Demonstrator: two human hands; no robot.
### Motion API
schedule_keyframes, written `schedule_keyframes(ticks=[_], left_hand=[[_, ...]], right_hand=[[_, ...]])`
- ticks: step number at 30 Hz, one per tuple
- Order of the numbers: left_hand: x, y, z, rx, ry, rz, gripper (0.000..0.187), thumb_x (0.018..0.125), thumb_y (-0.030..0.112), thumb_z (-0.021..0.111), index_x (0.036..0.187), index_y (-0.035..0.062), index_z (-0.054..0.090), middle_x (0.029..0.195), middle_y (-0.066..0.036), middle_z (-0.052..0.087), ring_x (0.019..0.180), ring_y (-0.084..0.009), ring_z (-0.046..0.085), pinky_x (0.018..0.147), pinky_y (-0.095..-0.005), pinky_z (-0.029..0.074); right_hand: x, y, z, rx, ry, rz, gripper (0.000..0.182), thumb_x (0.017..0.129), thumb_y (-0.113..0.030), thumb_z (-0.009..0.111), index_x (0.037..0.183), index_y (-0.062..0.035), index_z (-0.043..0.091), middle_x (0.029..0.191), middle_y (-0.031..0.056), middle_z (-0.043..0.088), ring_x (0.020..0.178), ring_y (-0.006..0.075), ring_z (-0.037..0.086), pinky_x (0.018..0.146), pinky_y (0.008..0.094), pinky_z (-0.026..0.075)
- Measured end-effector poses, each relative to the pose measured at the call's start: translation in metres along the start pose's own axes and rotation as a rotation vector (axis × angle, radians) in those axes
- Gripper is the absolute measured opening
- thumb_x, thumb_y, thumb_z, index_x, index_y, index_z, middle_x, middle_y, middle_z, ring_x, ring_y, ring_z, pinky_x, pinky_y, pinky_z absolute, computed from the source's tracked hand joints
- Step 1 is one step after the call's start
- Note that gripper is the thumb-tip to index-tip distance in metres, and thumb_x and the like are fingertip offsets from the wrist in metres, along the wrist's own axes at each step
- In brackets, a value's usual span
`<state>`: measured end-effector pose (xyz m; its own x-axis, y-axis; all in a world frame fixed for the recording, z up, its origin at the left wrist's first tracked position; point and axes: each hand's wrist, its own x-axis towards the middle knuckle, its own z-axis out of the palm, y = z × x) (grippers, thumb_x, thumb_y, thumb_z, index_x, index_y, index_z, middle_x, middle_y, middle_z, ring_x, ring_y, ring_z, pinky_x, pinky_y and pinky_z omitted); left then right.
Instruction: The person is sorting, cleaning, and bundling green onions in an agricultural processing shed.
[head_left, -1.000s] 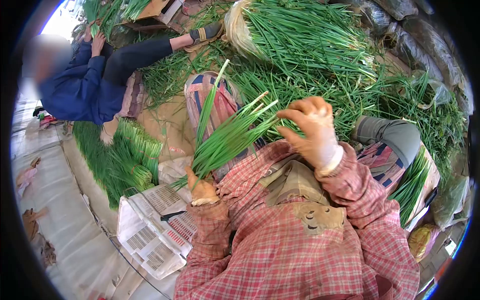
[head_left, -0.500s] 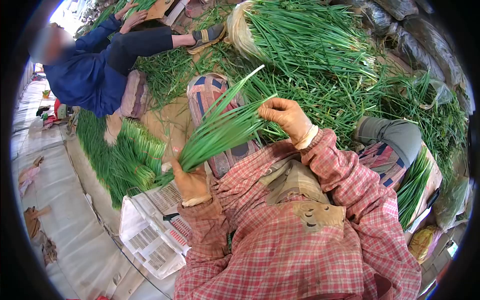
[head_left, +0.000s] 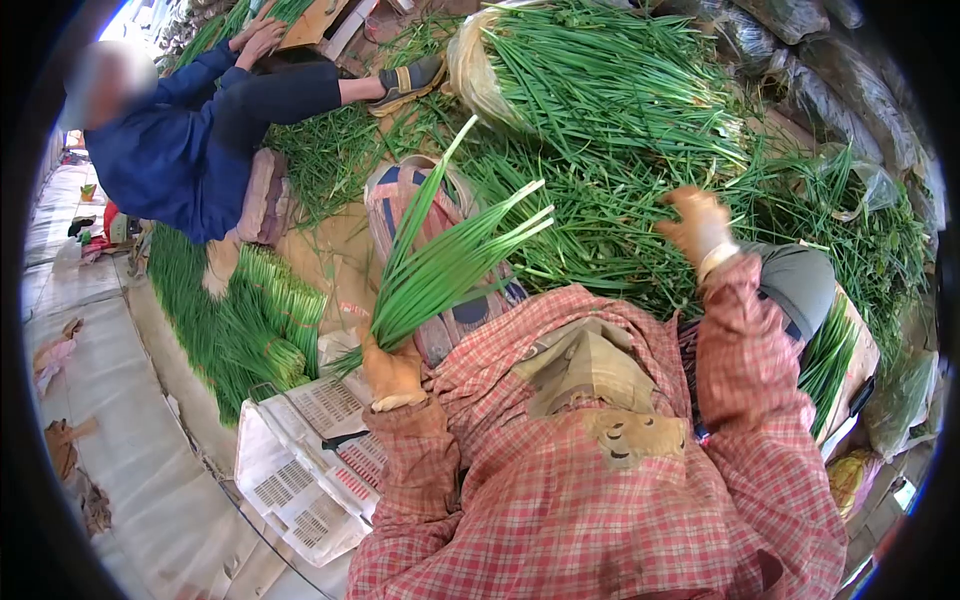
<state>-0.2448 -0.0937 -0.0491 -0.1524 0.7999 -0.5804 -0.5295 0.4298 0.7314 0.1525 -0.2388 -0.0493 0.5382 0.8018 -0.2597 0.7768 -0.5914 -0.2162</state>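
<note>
My left hand (head_left: 388,368), in a tan glove, is closed around the lower end of a bunch of green chives (head_left: 428,285). The bunch fans upward to the right, its pale ends pointing away from my hand. One stalk sticks up above the others. My gloved right hand (head_left: 697,225) is off to the right with its fingers apart and nothing visible in them. Beneath it lie loose, tangled chive leaves (head_left: 620,240). A large pile of chives (head_left: 610,85), partly wrapped in clear plastic, lies beyond both hands.
Tied chive bundles (head_left: 270,310) lie at the left, near a white plastic crate (head_left: 300,470). A co-worker in a blue jacket (head_left: 170,150) sits at the upper left. Plastic-wrapped bags (head_left: 835,90) line the upper right. More chives (head_left: 828,360) lie on a board at the right.
My right hand has let go of the bunch's pale ends and moved right, over the loose leaves. My left hand still holds the bunch. The co-worker's hands have shifted slightly.
</note>
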Motion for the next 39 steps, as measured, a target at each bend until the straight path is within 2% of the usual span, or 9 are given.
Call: schedule_keyframes(ticks=[2, 6, 16, 18, 21, 24, 26, 32, 39], left_hand=[[-0.013, 0.005, 0.007, -0.002, 0.062, -0.043, 0.033, 0.093, 0.030, 0.043, 0.108, 0.0038, 0.056, 0.106, -0.008, 0.060, 0.097, -0.0227, 0.058, 0.083, -0.0352, 0.049], [-0.007, 0.004, 0.001, -0.037, 0.042, -0.052, 0.037, 0.094, 0.035, 0.040, 0.111, 0.0038, 0.053, 0.107, -0.009, 0.060, 0.096, -0.0231, 0.058, 0.084, -0.0358, 0.049], [-0.014, 0.000, 0.011, -0.020, 0.120, 0.010, 0.044, 0.094, 0.036, 0.040, 0.115, -0.0013, 0.049, 0.112, -0.014, 0.057, 0.105, -0.0247, 0.054, 0.091, -0.0379, 0.045], [-0.014, -0.002, 0.006, -0.018, 0.065, 0.030, 0.045, 0.094, 0.036, 0.040, 0.115, -0.0017, 0.049, 0.113, -0.014, 0.056, 0.105, -0.0250, 0.054, 0.092, -0.0375, 0.045], [-0.025, 0.000, 0.015, -0.082, -0.059, 0.104, 0.037, 0.093, 0.032, 0.045, 0.113, 0.0020, 0.052, 0.107, -0.011, 0.059, 0.096, -0.0225, 0.058, 0.082, -0.0328, 0.050], [-0.044, 0.002, 0.028, 0.197, -0.091, 0.408, 0.041, 0.092, 0.039, 0.043, 0.108, 0.0023, 0.053, 0.103, -0.010, 0.060, 0.092, -0.0218, 0.058, 0.078, -0.0330, 0.049], [-0.075, 0.003, 0.047, 0.545, -0.247, 0.770, 0.044, 0.093, 0.041, 0.039, 0.101, 0.0012, 0.055, 0.099, -0.010, 0.059, 0.086, -0.0213, 0.058, 0.072, -0.0335, 0.048], [-0.128, 0.000, 0.079, 1.240, -1.446, 1.516, 0.035, 0.083, 0.033, 0.055, 0.098, 0.0020, 0.058, 0.099, -0.014, 0.059, 0.082, -0.0272, 0.058, 0.068, -0.0346, 0.050], [-0.141, 0.004, 0.136, 1.237, -1.607, 0.968, 0.043, 0.069, 0.018, 0.072, 0.106, 0.0022, 0.058, 0.111, -0.013, 0.056, 0.105, -0.0273, 0.053, 0.089, -0.0362, 0.043]], right_hand=[[-0.014, -0.051, 0.012, 0.701, -0.016, -0.317, 0.049, 0.068, -0.034, 0.070, 0.105, -0.0029, 0.061, 0.104, 0.0159, 0.061, 0.096, 0.0254, 0.059, 0.084, 0.0331, 0.046], [-0.021, -0.147, 0.029, 1.579, -0.420, -0.047, 0.033, 0.079, -0.025, 0.065, 0.098, 0.0019, 0.063, 0.087, 0.0065, 0.065, 0.079, 0.0125, 0.057, 0.075, 0.0258, 0.045], [-0.014, -0.027, -0.020, 1.526, -0.115, 0.097, 0.023, 0.083, -0.026, 0.060, 0.084, -0.0028, 0.063, 0.072, 0.0000, 0.058, 0.065, 0.0094, 0.051, 0.061, 0.0231, 0.041], [0.001, 0.022, -0.013, 0.313, 0.262, 0.047, 0.023, 0.075, -0.022, 0.065, 0.088, -0.0035, 0.062, 0.080, 0.0089, 0.062, 0.073, 0.0209, 0.058, 0.065, 0.0327, 0.046], [-0.030, -0.032, -0.018, 0.140, 0.410, -0.307, 0.036, 0.071, -0.028, 0.067, 0.097, -0.0036, 0.061, 0.088, 0.0133, 0.062, 0.081, 0.0316, 0.059, 0.071, 0.0397, 0.048], [-0.061, -0.135, -0.006, 1.314, -0.930, -0.208, 0.060, 0.085, -0.051, 0.050, 0.113, 0.0023, 0.054, 0.102, 0.0184, 0.061, 0.094, 0.0262, 0.060, 0.080, 0.0342, 0.048], [-0.070, -0.173, 0.014, 2.029, -1.283, -0.008, 0.064, 0.087, -0.053, 0.045, 0.119, 0.0023, 0.047, 0.106, 0.0212, 0.058, 0.097, 0.0287, 0.058, 0.085, 0.0365, 0.048], [-0.064, -0.164, -0.017, 2.601, -0.964, 0.020, 0.051, 0.091, -0.036, 0.047, 0.125, 0.0009, 0.039, 0.105, 0.0141, 0.054, 0.091, 0.0214, 0.054, 0.078, 0.0337, 0.046], [-0.053, -0.068, -0.071, 1.998, -0.394, -0.188, 0.028, 0.089, -0.018, 0.051, 0.113, -0.0024, 0.052, 0.069, -0.0002, 0.050, 0.048, 0.0056, 0.038, 0.042, 0.0191, 0.029]])
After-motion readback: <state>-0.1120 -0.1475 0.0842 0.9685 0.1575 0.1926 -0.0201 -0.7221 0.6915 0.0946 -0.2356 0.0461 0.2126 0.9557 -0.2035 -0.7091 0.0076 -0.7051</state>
